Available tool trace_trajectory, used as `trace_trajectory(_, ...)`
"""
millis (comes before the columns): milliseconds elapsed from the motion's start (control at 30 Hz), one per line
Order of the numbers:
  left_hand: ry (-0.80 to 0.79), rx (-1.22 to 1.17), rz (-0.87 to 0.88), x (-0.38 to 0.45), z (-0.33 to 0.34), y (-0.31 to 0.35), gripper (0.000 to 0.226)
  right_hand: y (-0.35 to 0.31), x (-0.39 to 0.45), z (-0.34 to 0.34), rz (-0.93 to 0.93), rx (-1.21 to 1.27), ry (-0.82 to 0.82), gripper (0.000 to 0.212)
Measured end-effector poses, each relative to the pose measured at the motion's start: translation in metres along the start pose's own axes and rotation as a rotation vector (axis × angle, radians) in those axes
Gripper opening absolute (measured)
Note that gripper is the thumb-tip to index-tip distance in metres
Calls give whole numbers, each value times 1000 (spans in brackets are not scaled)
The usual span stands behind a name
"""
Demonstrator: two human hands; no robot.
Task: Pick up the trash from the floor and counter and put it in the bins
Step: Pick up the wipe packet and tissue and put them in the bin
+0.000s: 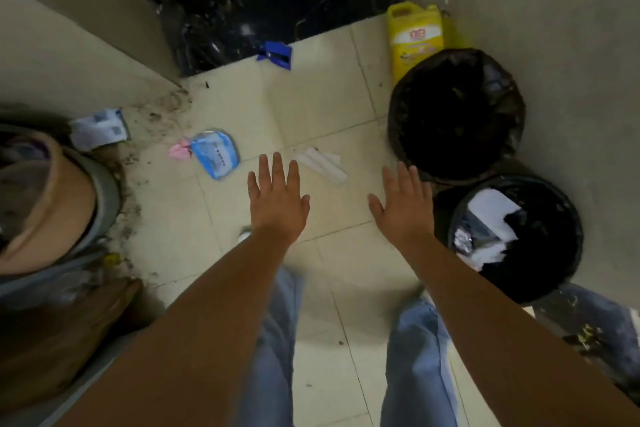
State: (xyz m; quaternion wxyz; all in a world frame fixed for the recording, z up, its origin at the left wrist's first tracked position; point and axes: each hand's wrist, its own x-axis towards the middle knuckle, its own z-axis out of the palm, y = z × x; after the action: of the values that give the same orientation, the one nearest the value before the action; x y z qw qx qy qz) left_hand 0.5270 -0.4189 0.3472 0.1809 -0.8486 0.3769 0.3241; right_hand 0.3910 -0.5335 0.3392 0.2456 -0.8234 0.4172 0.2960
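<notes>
Trash lies scattered on the tiled floor: a white folded paper (322,165), a blue-and-white plastic pouch (215,155) with a pink scrap (180,150) beside it, a dark blue wrapper (275,55) farther off, and a white printed packet (98,128) at the left wall. Two bins lined with black bags stand at the right: the far bin (455,114) looks dark inside, the near bin (516,239) holds white paper and foil. My left hand (277,199) hovers flat and empty just before the white paper. My right hand (403,206) is spread, empty, beside the bins.
A yellow jug (415,38) stands behind the far bin by the wall. A brown pot in a grey container (52,204) fills the left side, with dirt on the floor around it. A black marble threshold (277,10) lies ahead. My legs in jeans are below.
</notes>
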Motion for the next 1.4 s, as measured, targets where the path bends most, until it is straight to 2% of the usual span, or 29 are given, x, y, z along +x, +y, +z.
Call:
trace_trajectory(167, 98, -67, -41, 34, -7, -121, 63, -116, 38, 14, -40, 13, 27, 60)
trace_trajectory(333, 126, -164, -137, 88, 27, -190, 65, -167, 93, 47, -67, -60, 12, 60)
trace_trajectory(433, 170, -221, -171, 129, 69, -206, 65, -169, 136, 83, -39, -122, -6, 60)
trace_trajectory(567, 19, -239, -235, 196, 143, -209, 65, -150, 204, 147, 15, -189, -32, 53)
trace_trajectory(733, -47, -246, -266, 272, 225, -205, 60, -124, 280, 222, 54, -195, -26, 40)
trace_trajectory(833, -36, -253, -265, 297, 256, -206, 54, -114, 310, 246, 88, -223, -17, 34)
trace_trajectory(900, 17, -241, -248, 305, 269, -206, 42, -108, 322, 253, 109, -235, -1, 30)
trace_trajectory(1033, 56, -153, -197, 306, 269, -207, 16, -99, 333, 257, 114, -228, 49, 24)
trace_trajectory(1100, 95, -128, -189, 299, 259, -206, 16, -98, 327, 252, 133, -193, 88, 23)
trace_trajectory(1200, 38, -209, -162, 273, 227, -200, 14, -104, 297, 231, 144, -149, 121, 25)
trace_trajectory(1367, 163, -240, -7, 212, 160, -174, 18, -115, 217, 178, 164, -23, 97, 28)
trace_trajectory(1400, 149, -237, 50, 197, 142, -166, 17, -116, 198, 164, 165, 11, 88, 29)
